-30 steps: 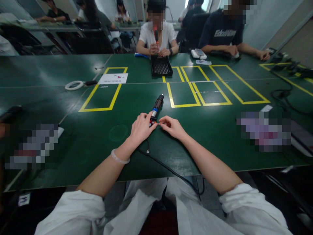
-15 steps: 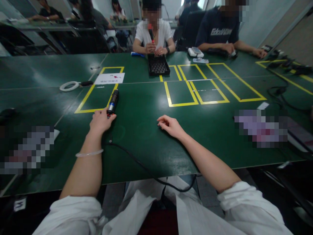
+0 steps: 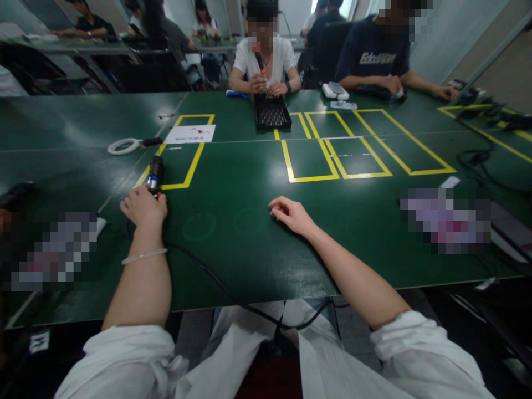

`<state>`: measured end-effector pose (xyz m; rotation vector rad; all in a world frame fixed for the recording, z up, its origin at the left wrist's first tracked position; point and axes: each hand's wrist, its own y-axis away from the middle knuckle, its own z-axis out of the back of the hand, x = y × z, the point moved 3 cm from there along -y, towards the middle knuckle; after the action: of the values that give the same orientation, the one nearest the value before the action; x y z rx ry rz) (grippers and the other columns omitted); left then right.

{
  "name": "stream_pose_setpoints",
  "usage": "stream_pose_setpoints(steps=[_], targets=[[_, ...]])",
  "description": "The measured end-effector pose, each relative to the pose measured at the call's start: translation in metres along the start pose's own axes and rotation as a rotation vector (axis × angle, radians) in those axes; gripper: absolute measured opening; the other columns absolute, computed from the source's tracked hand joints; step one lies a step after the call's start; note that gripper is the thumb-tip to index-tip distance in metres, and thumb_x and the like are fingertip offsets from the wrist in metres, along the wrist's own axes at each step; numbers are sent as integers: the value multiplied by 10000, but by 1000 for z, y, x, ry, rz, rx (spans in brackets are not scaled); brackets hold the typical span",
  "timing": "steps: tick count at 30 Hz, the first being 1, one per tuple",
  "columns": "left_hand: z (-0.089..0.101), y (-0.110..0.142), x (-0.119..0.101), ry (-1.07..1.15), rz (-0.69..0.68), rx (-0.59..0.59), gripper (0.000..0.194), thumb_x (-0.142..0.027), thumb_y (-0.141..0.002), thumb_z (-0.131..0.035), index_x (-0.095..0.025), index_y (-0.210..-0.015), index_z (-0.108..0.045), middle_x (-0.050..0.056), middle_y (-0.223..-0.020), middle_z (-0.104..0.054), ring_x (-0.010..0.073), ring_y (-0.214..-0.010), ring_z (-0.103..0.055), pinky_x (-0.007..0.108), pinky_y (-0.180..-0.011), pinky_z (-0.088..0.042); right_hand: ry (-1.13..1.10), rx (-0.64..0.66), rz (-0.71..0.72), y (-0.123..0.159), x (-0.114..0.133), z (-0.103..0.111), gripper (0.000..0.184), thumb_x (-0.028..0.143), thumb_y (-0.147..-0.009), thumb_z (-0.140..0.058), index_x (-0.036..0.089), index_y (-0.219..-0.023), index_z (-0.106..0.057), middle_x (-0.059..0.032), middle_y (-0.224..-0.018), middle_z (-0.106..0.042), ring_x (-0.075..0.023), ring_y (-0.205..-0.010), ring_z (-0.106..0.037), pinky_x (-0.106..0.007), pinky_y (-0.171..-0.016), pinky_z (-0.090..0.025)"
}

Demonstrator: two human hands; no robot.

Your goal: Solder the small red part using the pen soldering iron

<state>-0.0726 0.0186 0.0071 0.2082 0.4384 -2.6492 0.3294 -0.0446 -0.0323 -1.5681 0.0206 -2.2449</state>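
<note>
My left hand (image 3: 143, 208) is closed around a corded electric screwdriver (image 3: 155, 172), lying near the yellow-taped box on the left. Its black barrel points away from me and has a silver and blue band; a bit of red shows by my thumb, and the rest is hidden under my palm. A black cable (image 3: 208, 271) trails from that hand across the table and over the front edge to my lap. Resting on the green table (image 3: 233, 255), my right hand (image 3: 293, 215) has loosely curled fingers, a gap between thumb and forefinger, and nothing visible in it.
Beyond the tape outlines, a person (image 3: 266, 61) holds a red and black tool over a black tray (image 3: 272, 116) of small parts. A printed sheet (image 3: 191, 134) and a white ring (image 3: 123, 146) lie at left. Blurred-out items (image 3: 444, 219) lie right and left. Another person sits back right.
My left hand has shifted left with the screwdriver, which now stands over the left box's near left corner. The cable has followed it. My right hand stays where it was.
</note>
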Motion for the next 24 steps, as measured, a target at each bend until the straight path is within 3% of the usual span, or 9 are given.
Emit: stream_pose_setpoints(steps=[5,11,14,16,21,24], targets=[[2,0,-2,7,48,39,481,-357,-826,-660,-73,-1191,-531,177,-1289,-497,347,-1179,-499,529,-999,-377,1,0,-3,0,1,0,178,254,-877,-556,188,-1031,-618,-19,-836,-700,-126,-669,-621,-266,-690,-491],[6,1,-2,25,46,-21,378,-352,-937,-470,-59,-1152,-576,175,-1252,-516,355,-1166,-487,551,-985,-378,4,2,-4,0,0,-1,180,255,-877,-560,185,-1032,-622,-18,-834,-699,-126,-661,-620,-266,-683,-488],[12,6,-15,115,-46,-115,392,-349,-961,-427,-80,-1211,-565,139,-1224,-550,295,-1112,-511,481,-982,-401,0,-2,-6,-1,0,-1,177,249,-877,-558,181,-1028,-623,-19,-830,-699,-124,-657,-620,-262,-676,-485],[15,14,-35,251,-193,-105,381,-347,-969,-428,-103,-1225,-568,106,-1156,-604,244,-1044,-556,414,-970,-426,-6,-5,-14,-1,0,-1,174,250,-879,-556,183,-1024,-624,-15,-825,-700,-121,-657,-621,-258,-677,-486],[10,63,-115,671,-639,180,363,-375,-950,-475,-145,-1176,-641,94,-1122,-667,198,-984,-620,312,-885,-472,-68,-4,-29,-2,-2,-2,181,293,-877,-569,179,-1005,-625,-17,-803,-700,-119,-644,-620,-253,-656,-486],[5,102,-159,839,-758,490,343,-383,-910,-547,-155,-1142,-654,89,-1070,-690,195,-937,-648,308,-832,-485,-174,-8,-53,-3,-5,-2,218,341,-870,-582,170,-998,-628,-22,-791,-696,-117,-628,-614,-250,-631,-489]])
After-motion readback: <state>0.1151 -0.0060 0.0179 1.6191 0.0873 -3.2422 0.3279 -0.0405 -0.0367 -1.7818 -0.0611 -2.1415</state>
